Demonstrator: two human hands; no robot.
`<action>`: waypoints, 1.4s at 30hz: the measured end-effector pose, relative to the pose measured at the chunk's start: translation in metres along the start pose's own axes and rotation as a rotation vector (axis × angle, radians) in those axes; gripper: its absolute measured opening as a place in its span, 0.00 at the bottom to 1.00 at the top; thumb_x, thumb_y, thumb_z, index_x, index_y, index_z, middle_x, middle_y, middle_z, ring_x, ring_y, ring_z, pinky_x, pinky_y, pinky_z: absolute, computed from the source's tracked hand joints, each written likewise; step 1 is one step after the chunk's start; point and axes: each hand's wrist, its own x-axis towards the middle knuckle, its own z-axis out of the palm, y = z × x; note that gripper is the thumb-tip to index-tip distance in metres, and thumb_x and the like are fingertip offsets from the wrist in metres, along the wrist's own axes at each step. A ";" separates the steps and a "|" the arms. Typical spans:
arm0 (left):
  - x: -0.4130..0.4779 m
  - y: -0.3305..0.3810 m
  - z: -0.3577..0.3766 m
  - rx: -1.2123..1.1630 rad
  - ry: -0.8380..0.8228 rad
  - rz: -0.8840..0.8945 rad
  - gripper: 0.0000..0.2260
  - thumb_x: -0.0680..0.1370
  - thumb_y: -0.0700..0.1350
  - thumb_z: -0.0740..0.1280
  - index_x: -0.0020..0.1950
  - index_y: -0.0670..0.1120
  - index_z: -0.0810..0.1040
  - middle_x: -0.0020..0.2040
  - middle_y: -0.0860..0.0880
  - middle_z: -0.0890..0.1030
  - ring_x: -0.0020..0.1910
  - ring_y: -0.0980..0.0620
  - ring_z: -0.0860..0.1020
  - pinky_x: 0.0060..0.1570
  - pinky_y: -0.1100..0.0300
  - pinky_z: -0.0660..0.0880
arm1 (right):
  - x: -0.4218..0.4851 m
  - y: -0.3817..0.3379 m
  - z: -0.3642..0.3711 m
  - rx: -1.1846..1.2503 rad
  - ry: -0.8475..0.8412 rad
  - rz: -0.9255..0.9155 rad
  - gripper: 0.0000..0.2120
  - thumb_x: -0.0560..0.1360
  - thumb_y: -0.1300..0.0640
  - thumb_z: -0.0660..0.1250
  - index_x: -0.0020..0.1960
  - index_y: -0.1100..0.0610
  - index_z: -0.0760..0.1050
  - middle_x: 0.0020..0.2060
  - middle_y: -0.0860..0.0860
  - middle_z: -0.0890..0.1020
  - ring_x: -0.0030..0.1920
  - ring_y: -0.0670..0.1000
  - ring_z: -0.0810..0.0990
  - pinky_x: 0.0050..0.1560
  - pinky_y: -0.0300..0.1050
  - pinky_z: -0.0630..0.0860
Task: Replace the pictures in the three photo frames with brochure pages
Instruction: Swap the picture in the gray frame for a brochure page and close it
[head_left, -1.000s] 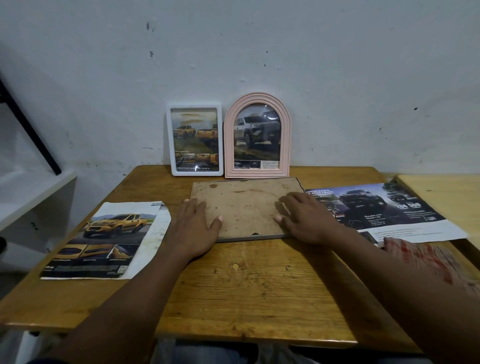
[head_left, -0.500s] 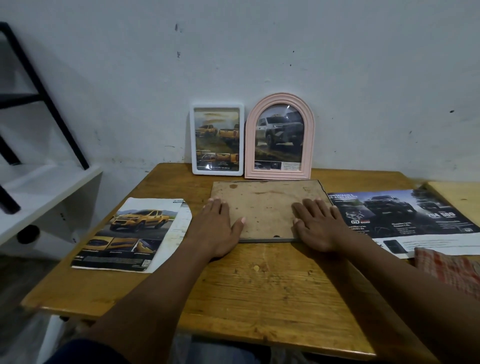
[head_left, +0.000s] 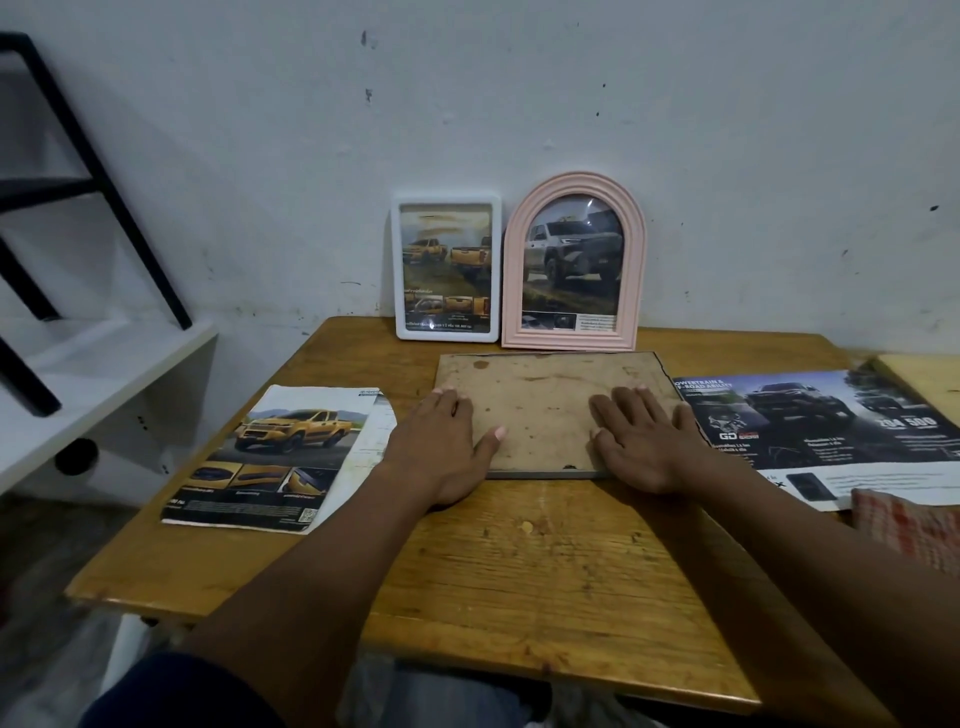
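Note:
A third photo frame lies face down on the wooden table, its brown backing board up. My left hand rests flat on its left edge, fingers straight. My right hand presses flat on its right part. Against the wall stand a white rectangular frame and a pink arched frame, both showing pickup-truck pages. A brochure page with a yellow truck lies to the left. A dark truck brochure page lies to the right.
A red checked cloth lies at the right edge, over the dark page's corner. A second pale wooden surface adjoins at far right. To the left are a white shelf and a black metal rack.
The camera view has shifted so the scene sits further right in the frame. Both hands stay flat on the face-down frame.

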 end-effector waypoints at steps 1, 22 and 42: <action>-0.001 0.000 -0.001 0.010 -0.003 0.007 0.33 0.83 0.65 0.48 0.80 0.45 0.61 0.81 0.44 0.61 0.80 0.45 0.57 0.76 0.48 0.59 | -0.003 0.000 -0.001 -0.002 -0.009 0.003 0.26 0.84 0.43 0.45 0.79 0.49 0.47 0.80 0.53 0.48 0.80 0.58 0.42 0.75 0.68 0.44; -0.009 -0.033 0.014 -0.321 0.202 -0.130 0.31 0.83 0.60 0.57 0.79 0.40 0.66 0.80 0.45 0.64 0.77 0.45 0.64 0.74 0.50 0.64 | 0.000 -0.029 0.019 0.087 0.275 -0.168 0.30 0.80 0.33 0.49 0.76 0.46 0.63 0.76 0.48 0.66 0.75 0.52 0.61 0.74 0.57 0.58; -0.006 -0.028 0.009 -0.145 0.065 -0.100 0.34 0.82 0.64 0.54 0.79 0.41 0.61 0.82 0.41 0.55 0.81 0.44 0.55 0.74 0.48 0.65 | -0.019 -0.021 0.025 0.025 0.284 -0.181 0.30 0.80 0.33 0.46 0.77 0.47 0.59 0.77 0.48 0.62 0.76 0.50 0.58 0.75 0.55 0.56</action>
